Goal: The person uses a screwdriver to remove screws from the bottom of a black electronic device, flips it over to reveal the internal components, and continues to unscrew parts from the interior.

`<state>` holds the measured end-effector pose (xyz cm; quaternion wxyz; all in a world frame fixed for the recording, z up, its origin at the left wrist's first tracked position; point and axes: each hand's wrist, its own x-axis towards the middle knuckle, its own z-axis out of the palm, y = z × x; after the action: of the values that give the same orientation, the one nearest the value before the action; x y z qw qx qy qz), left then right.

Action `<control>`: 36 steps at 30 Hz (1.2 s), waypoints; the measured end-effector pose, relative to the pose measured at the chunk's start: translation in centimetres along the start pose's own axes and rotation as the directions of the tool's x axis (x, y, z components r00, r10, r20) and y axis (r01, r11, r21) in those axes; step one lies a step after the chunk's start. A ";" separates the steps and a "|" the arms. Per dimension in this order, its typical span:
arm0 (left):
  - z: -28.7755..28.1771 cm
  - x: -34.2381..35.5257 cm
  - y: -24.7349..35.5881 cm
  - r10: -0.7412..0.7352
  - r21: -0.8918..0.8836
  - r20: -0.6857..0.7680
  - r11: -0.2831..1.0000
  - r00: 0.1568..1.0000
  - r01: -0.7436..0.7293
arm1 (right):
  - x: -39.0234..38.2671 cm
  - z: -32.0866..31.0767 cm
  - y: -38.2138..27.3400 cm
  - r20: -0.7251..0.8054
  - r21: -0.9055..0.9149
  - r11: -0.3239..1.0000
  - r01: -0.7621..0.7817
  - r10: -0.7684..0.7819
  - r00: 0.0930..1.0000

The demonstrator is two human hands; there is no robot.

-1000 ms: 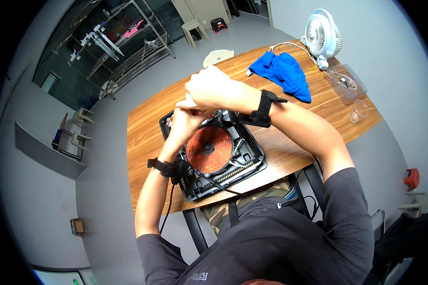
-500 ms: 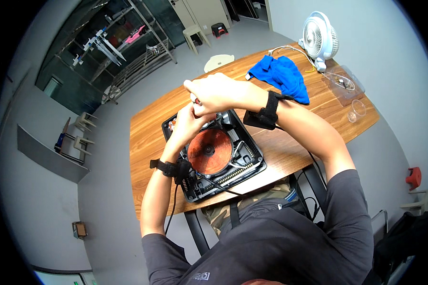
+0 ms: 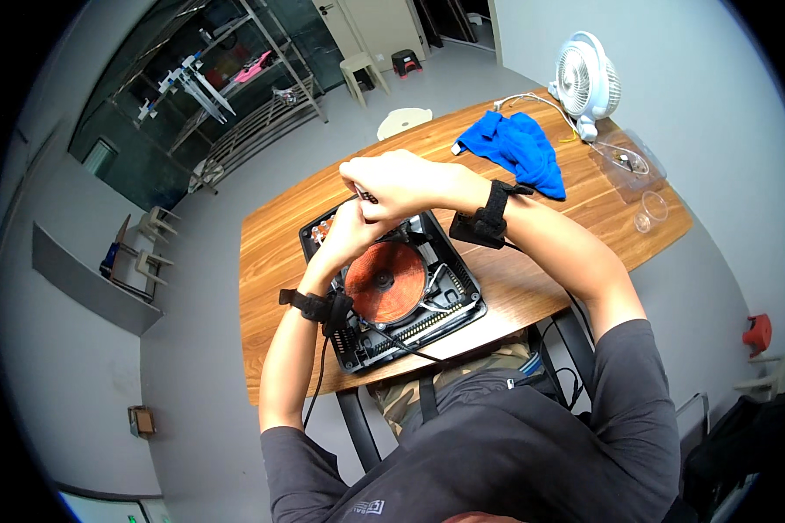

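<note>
Induction cooker (image 3: 467, 283), cover off, is sitting at an angle on the wooden table (image 3: 275, 235), right in front of the person, near edge close to their lap. You can see the big round copper coil (image 3: 388, 303) in the middle, pale wires (image 3: 440, 296) to its right and some orange-and-white parts (image 3: 321, 230) up in the far left corner. Both hands are over the far end. Right hand (image 3: 403, 185) is curled up tight around a small dark object (image 3: 366, 197), only a sliver of it showing, so no clue what it is. Left hand (image 3: 347, 228) is tucked against it, just below; its fingertips are hidden, so I can't tell if they're pinching anything. Black straps with little boxes on both wrists, btw. Farther right on the table there's a crumpled blue cloth (image 3: 519, 150), a white fan (image 3: 584, 78) and a clear plastic cup (image 3: 643, 223) near the edge.
</note>
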<state>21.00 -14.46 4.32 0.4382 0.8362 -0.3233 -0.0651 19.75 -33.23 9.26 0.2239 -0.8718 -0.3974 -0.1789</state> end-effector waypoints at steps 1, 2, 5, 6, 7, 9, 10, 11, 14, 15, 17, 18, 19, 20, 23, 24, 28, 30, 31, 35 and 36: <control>0.0 -0.1 0.1 0.010 0.018 -0.011 1.000 1.000 -0.010 | 0.0 0.0 -0.3 -0.032 -0.058 0.998 -0.028 0.027 0.999; 0.1 -0.3 0.3 0.008 0.067 -0.049 0.998 0.999 -0.005 | -0.2 0.2 -0.8 -0.066 -0.114 0.992 -0.059 0.051 0.996; 0.8 -0.4 0.8 0.015 0.153 -0.140 0.988 0.990 0.006 | 0.6 -0.2 -1.6 -0.055 -0.251 0.955 -0.157 0.148 0.987; 1.2 0.0 0.7 0.033 0.139 -0.147 0.990 0.989 -0.012 | 0.7 -0.7 -1.7 -0.036 -0.300 0.933 -0.196 0.195 0.980; 1.4 0.3 0.6 0.050 0.124 -0.154 0.992 0.987 -0.030 | 0.6 -0.2 -1.2 -0.103 -0.325 0.927 -0.184 0.159 0.982; 1.5 0.5 0.9 0.001 0.097 -0.129 0.995 0.992 0.011 | 0.5 -0.1 -0.9 -0.087 -0.318 0.929 -0.190 0.171 0.981; 1.6 0.5 0.9 0.018 0.080 -0.124 0.997 0.992 -0.008 | 0.5 0.0 -0.8 -0.077 -0.313 0.930 -0.191 0.176 0.981; 1.7 0.4 0.8 0.034 0.063 -0.119 0.998 0.992 -0.027 | 0.4 0.1 -0.6 -0.075 -0.277 0.941 -0.194 0.180 0.981; 1.5 0.3 0.0 0.009 -0.048 -0.067 0.999 0.998 -0.012 | -0.3 0.1 -0.5 -0.074 -0.176 0.966 -0.187 0.177 0.982; 1.2 0.2 -0.4 -0.014 -0.092 -0.041 0.996 0.999 0.011 | -0.4 0.0 -0.4 -0.078 -0.144 0.974 -0.176 0.166 0.983; 0.8 -0.1 -0.7 -0.030 -0.071 -0.049 0.997 0.998 0.027 | -0.5 0.0 -0.4 -0.084 -0.114 0.979 -0.166 0.157 0.984; 0.7 -0.2 -0.8 -0.037 -0.063 -0.055 0.997 0.998 0.033 | -0.5 -0.2 -0.6 -0.083 -0.116 0.979 -0.167 0.158 0.984; 0.7 -0.2 -0.9 -0.033 -0.063 -0.063 0.998 0.997 0.029 | -0.4 -0.4 -0.8 -0.082 -0.118 0.979 -0.166 0.157 0.984; 0.7 -0.2 -1.1 -0.029 -0.063 -0.071 0.998 0.997 0.025 | -0.5 -0.5 -1.1 -0.081 -0.145 0.975 -0.171 0.161 0.984; 0.7 -0.2 0.0 -0.076 0.028 -0.082 0.996 0.994 0.079 | -0.4 -0.6 -1.4 -0.079 -0.217 0.956 -0.197 0.184 0.980; 0.8 -0.2 0.6 -0.101 0.068 -0.081 0.992 0.992 0.106 | -0.2 -0.6 -1.4 -0.076 -0.240 0.945 -0.221 0.209 0.975; 1.5 0.0 0.8 0.022 0.066 -0.126 0.998 0.992 -0.014 | -0.4 0.0 -1.3 -0.093 -0.171 0.954 -0.247 0.234 0.968; 1.5 0.1 0.5 0.034 0.070 -0.129 0.997 0.991 -0.025 | -0.7 0.3 -1.3 -0.139 -0.113 0.970 -0.213 0.197 0.970; 1.4 0.1 0.5 0.040 0.074 -0.130 0.997 0.991 -0.031 | -0.8 0.3 -1.3 -0.164 -0.084 0.977 -0.195 0.179 0.970; 0.7 -0.6 0.7 0.008 0.014 -0.067 1.000 0.998 -0.007 | -1.5 -0.1 -1.4 -0.117 -0.042 0.980 -0.194 0.188 0.975; 0.4 -0.6 0.2 0.009 -0.013 -0.044 1.000 0.999 -0.010 | -1.4 -0.3 -1.3 -0.090 -0.048 0.977 -0.206 0.201 0.975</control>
<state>20.34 -14.45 4.14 0.4512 0.8329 -0.3171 -0.0466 17.86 -33.50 9.14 0.2326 -0.9056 -0.2908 -0.2032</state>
